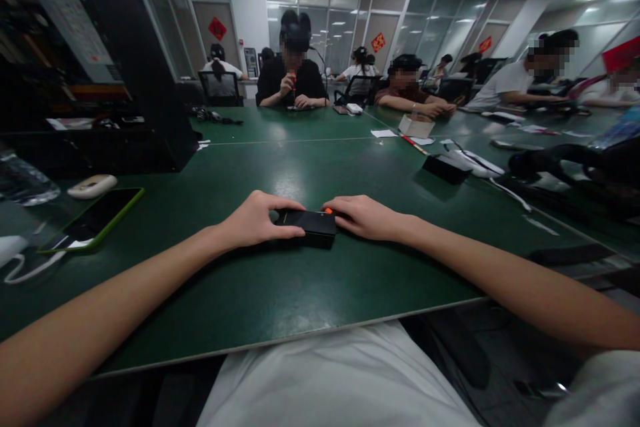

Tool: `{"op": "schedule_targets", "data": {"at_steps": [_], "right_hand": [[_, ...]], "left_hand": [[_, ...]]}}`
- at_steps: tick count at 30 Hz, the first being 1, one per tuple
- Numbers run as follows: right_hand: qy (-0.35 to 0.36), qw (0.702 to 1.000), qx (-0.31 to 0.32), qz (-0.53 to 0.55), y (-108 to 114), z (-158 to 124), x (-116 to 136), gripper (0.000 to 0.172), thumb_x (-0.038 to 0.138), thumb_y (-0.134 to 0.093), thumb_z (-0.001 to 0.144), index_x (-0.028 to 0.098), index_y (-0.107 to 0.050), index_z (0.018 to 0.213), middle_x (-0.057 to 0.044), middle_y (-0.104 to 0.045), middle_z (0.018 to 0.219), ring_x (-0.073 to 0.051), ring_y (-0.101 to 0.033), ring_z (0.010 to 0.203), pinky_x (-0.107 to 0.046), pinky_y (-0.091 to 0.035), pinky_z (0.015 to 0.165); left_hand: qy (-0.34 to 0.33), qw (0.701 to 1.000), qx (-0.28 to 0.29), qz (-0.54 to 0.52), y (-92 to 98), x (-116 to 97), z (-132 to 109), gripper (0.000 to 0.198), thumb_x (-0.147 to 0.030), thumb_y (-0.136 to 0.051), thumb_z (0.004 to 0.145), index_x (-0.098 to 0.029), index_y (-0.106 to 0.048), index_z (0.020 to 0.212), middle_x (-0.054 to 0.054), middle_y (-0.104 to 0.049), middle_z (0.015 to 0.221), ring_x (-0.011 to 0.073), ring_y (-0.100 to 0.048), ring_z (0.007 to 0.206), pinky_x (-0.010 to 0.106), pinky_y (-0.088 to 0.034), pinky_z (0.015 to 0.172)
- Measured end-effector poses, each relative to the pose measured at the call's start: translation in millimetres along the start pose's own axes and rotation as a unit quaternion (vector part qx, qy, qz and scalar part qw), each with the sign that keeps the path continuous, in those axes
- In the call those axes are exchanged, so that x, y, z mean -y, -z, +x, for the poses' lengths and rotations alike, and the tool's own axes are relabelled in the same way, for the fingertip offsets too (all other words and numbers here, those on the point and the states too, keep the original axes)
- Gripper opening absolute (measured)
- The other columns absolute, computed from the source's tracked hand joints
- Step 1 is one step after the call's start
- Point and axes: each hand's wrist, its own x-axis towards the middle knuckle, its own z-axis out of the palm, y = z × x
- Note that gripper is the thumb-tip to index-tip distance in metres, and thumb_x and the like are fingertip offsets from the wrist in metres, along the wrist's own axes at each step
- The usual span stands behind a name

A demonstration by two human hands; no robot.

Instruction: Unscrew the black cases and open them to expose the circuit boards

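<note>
Black box (319,228) sat at the centre of my view, on the green table (280,297), near the edge on my side. My left hand (253,217), at its nine o'clock, gripped the box's end, thumb and fingers partly closed about it. My right hand (367,217), at three o'clock, was half curled by a small orange piece (328,211); fingertips poorly seen, so I could not tell whether it held anything. Farther out: green-edged phone (105,215) at nine, black cabinet (130,60) at ten, seated co-worker (270,83) at twelve, black block (447,170) at two.
</note>
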Motion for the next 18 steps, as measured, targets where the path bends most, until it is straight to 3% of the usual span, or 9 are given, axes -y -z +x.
{"op": "schedule_targets", "data": {"at_steps": [9, 18], "right_hand": [[-0.023, 0.999, 0.002, -0.04, 0.7, 0.6, -1.5, 0.036, 0.033, -0.041, 0.102, 0.016, -0.06, 0.128, -0.014, -0.069, 0.113, -0.023, -0.065, 0.097, -0.034, -0.049, 0.083], [0.016, 0.999, -0.022, -0.044, 0.6, 0.8, -9.5, 0.036, 0.03, -0.039, 0.103, 0.015, -0.063, 0.126, -0.017, -0.065, 0.118, -0.026, -0.06, 0.106, -0.042, -0.051, 0.092]], "left_hand": [[0.007, 1.0, -0.006, 0.015, -0.3, -2.6, -0.6, 0.046, -0.05, -0.078, 0.08, -0.017, -0.079, 0.112, 0.005, -0.082, 0.095, 0.0199, -0.074, 0.079, 0.027, -0.053, 0.076], [-0.011, 0.999, -0.027, 0.031, -6.7, -5.4, -2.0, 0.045, -0.052, -0.076, 0.082, -0.018, -0.079, 0.112, 0.006, -0.081, 0.098, 0.0199, -0.074, 0.079, 0.026, -0.054, 0.077]]}}
